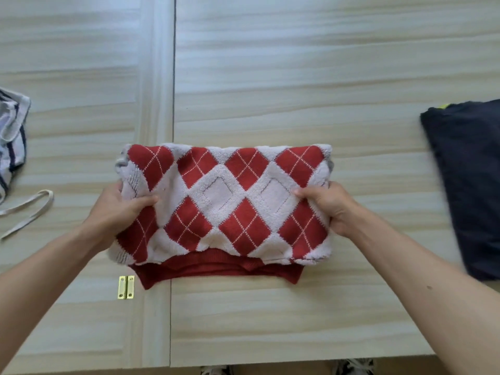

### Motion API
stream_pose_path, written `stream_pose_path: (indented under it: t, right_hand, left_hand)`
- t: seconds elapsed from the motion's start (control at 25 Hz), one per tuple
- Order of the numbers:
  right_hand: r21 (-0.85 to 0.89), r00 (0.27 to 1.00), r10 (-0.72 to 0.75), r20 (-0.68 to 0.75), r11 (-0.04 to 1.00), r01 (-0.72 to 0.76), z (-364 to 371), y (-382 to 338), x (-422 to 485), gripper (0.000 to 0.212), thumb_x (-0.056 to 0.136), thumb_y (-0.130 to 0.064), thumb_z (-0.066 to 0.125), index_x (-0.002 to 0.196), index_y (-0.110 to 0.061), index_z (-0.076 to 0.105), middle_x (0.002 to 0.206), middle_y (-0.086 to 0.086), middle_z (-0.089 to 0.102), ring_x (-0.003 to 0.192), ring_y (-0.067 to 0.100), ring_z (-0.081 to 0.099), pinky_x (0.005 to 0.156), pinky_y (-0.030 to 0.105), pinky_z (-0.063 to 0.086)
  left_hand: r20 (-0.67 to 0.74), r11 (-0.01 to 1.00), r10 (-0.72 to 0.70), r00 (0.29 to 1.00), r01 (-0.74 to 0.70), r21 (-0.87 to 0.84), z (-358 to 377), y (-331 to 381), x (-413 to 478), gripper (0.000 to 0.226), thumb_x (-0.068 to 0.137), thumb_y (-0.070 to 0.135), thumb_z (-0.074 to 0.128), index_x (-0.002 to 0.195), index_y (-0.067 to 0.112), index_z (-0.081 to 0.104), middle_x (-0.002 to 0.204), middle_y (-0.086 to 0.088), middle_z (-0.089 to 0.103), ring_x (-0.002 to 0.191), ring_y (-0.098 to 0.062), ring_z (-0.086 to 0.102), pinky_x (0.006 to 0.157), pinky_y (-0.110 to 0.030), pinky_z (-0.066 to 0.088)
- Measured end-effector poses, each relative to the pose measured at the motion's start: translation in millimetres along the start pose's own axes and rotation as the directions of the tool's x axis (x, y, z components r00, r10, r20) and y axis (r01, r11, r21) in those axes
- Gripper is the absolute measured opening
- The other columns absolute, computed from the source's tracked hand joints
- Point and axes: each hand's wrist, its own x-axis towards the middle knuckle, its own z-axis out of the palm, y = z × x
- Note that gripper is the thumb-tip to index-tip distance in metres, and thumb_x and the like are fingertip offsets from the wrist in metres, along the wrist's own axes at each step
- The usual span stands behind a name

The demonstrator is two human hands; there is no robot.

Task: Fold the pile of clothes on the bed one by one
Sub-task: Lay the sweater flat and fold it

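A red and white argyle knit sweater point(224, 204) lies folded into a wide rectangle in the middle of the pale wooden surface point(297, 90), its red ribbed hem toward me. My left hand point(119, 207) grips the sweater's left edge, thumb on top and fingers under the fabric. My right hand point(327, 207) grips the right edge the same way. Both forearms reach in from the bottom corners.
A striped white and dark garment point(12, 142) with a loose cloth strap point(29, 209) lies at the left edge. A dark navy garment point(470, 182) lies at the right. A brass hinge point(126, 287) sits beside a seam in the boards. Shoes show below the near edge.
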Motion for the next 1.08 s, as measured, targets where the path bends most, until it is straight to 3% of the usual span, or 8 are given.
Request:
stream_pose_path:
  t: [0.16,0.28,0.4,0.52,0.68,0.88,1.0,1.08]
  right_hand:
    - [-0.002,0.976,-0.202,-0.083,0.979,0.202,-39.4,0.0,-45.3,0.043,0.078,-0.010,0.080,0.118,-0.012,0.065,0.104,0.005,0.077,0.091,0.024,0.075,0.088,0.047,0.060]
    - [0.065,0.921,-0.276,-0.276,0.950,0.304,-102.3,-10.7,-96.8,0.040,0.074,-0.024,0.081,0.110,-0.018,0.066,0.101,-0.004,0.076,0.089,0.016,0.075,0.083,0.039,0.061]
    - [0.224,0.842,-0.259,-0.473,0.889,0.400,-194.0,-14.0,-151.7,0.038,0.082,-0.017,0.080,0.116,-0.020,0.064,0.103,-0.005,0.075,0.090,0.013,0.074,0.077,0.034,0.061]
    - [0.428,0.795,-0.196,-0.574,0.756,0.495,-283.1,-0.7,-186.0,0.045,0.083,-0.011,0.079,0.122,-0.026,0.062,0.104,-0.004,0.077,0.090,0.012,0.076,0.074,0.036,0.062]
    - [0.570,0.767,-0.056,-0.640,0.635,0.522,-371.1,41.5,-184.4,0.047,0.084,-0.007,0.076,0.124,-0.025,0.062,0.108,-0.003,0.077,0.094,0.015,0.075,0.081,0.041,0.059]
    - [0.713,0.818,0.195,-0.541,0.623,0.323,-404.9,124.2,-103.4,0.042,0.078,-0.010,0.083,0.113,-0.018,0.061,0.111,0.007,0.074,0.094,0.024,0.071,0.076,0.036,0.055]
    - [0.660,0.778,0.289,-0.558,0.722,0.205,-406.5,147.3,-76.2,0.066,0.074,-0.012,0.087,0.127,-0.010,0.047,0.128,0.016,0.063,0.102,0.027,0.065,0.085,0.040,0.051]
    - [0.420,0.622,0.211,-0.754,0.883,0.209,-411.8,144.1,-78.4,0.099,0.073,-0.013,0.088,0.148,-0.016,0.025,0.149,0.018,0.040,0.124,0.035,0.053,0.101,0.047,0.045]
  left_hand:
    - [0.009,0.912,0.327,0.945,-0.318,0.258,49.3,100.1,-63.3,0.026,0.088,0.016,0.074,0.106,0.030,0.062,0.092,0.005,0.069,0.084,-0.018,0.067,0.070,-0.035,0.055]
    - [0.142,0.782,0.510,0.848,-0.526,0.334,117.0,199.8,-121.3,0.027,0.087,0.017,0.074,0.108,0.028,0.061,0.090,0.006,0.069,0.079,-0.016,0.066,0.066,-0.034,0.055]
    - [0.256,0.629,0.639,0.725,-0.684,0.369,199.9,301.7,-172.7,0.025,0.088,0.018,0.070,0.111,0.020,0.061,0.092,-0.003,0.068,0.079,-0.024,0.067,0.068,-0.039,0.058]
    - [0.389,0.465,0.698,0.601,-0.794,0.392,284.6,396.3,-215.7,0.024,0.088,0.015,0.068,0.111,0.019,0.061,0.093,-0.005,0.065,0.082,-0.025,0.064,0.071,-0.036,0.053]
    - [0.519,0.356,0.628,0.580,-0.807,0.472,388.8,484.0,-243.1,0.037,0.092,0.017,0.069,0.126,0.027,0.059,0.085,0.002,0.060,0.073,-0.015,0.059,0.061,-0.030,0.047]
    - [0.534,0.150,0.573,0.622,-0.721,0.677,507.1,480.6,-202.8,0.044,0.089,0.017,0.072,0.130,0.014,0.055,0.100,-0.009,0.060,0.086,-0.028,0.059,0.076,-0.041,0.049]
    - [0.514,-0.129,0.748,0.420,-0.668,0.733,554.9,427.6,-174.3,0.061,0.089,0.017,0.068,0.144,0.015,0.041,0.134,-0.017,0.050,0.122,-0.036,0.051,0.103,-0.054,0.044]
    - [0.603,-0.251,0.725,0.332,-0.688,0.681,571.3,396.1,-170.6,0.078,0.089,0.042,0.070,0.153,0.024,0.030,0.158,-0.015,0.028,0.145,-0.038,0.029,0.116,-0.062,0.030]
